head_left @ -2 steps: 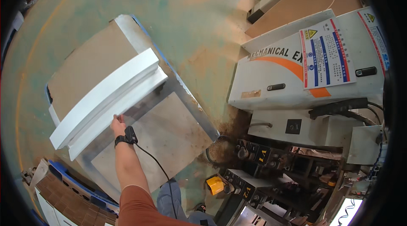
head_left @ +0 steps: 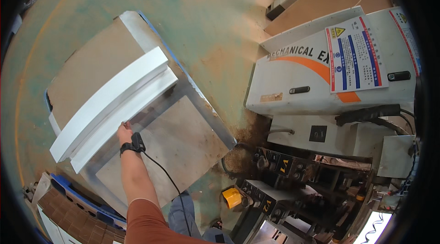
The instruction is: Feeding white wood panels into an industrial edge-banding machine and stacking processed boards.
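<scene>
A long, white curved moulding [head_left: 110,95] with a stepped profile lies slantwise across a stack of flat boards. My left hand [head_left: 124,132] reaches up from the lower edge and grips the moulding's near edge at about its middle, fingers closed on it. A black wrist strap with a small cabled device [head_left: 137,142] sits at that wrist. Under the moulding, a brown board [head_left: 94,60] shows on the far side and a greyish dusty board [head_left: 156,143] on the near side. My right hand does not show.
At right stands a white machine cabinet [head_left: 284,79] with an orange stripe and warning sheets, above dark machine units [head_left: 293,166] and a yellow part [head_left: 232,197]. Sawdust lies beside the stack's corner. Brown panels [head_left: 73,212] and a blue rail [head_left: 85,198] are at lower left.
The whole view has shifted slightly, so the moulding and boards appear a little farther left and up. My left hand keeps its grip on the moulding's edge.
</scene>
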The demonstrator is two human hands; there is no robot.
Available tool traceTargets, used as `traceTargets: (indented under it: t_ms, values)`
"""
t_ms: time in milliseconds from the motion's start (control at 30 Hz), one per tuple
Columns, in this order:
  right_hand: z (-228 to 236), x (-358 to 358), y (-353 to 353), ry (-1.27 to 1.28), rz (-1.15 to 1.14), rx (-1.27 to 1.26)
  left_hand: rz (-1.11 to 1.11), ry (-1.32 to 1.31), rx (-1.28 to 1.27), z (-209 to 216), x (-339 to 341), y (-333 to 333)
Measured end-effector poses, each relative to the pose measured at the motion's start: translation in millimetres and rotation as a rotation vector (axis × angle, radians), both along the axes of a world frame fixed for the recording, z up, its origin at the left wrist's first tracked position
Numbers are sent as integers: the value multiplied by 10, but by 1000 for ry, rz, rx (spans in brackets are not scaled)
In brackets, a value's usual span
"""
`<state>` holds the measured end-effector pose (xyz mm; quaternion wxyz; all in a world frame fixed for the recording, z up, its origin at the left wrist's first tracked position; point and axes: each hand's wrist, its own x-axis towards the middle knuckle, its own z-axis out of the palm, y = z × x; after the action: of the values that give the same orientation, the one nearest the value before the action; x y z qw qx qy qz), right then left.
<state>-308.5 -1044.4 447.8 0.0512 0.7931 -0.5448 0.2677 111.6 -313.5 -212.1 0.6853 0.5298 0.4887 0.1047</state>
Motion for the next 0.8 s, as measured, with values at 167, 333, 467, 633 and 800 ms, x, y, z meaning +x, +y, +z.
traceTargets:
  t_ms: [167, 333, 467, 633, 800]
  values:
    - [315, -389, 167, 130, -23, -152, -702, 98, 312, 529, 276, -972]
    - [74, -593, -57, 115, -151, 2, -530, 32, -319, 319, -489, -940]
    - [102, -133, 325, 433, -200, -108, -531, 441, -552, 648, -1434, -2293]
    - [212, -70, 553, -577, -120, 373, -1486, 327, -857, 1613, -2361, -3173]
    - [789, -681, 425, -835, -13, 704, -885, 517, -1457, 2006, -1788, -3528]
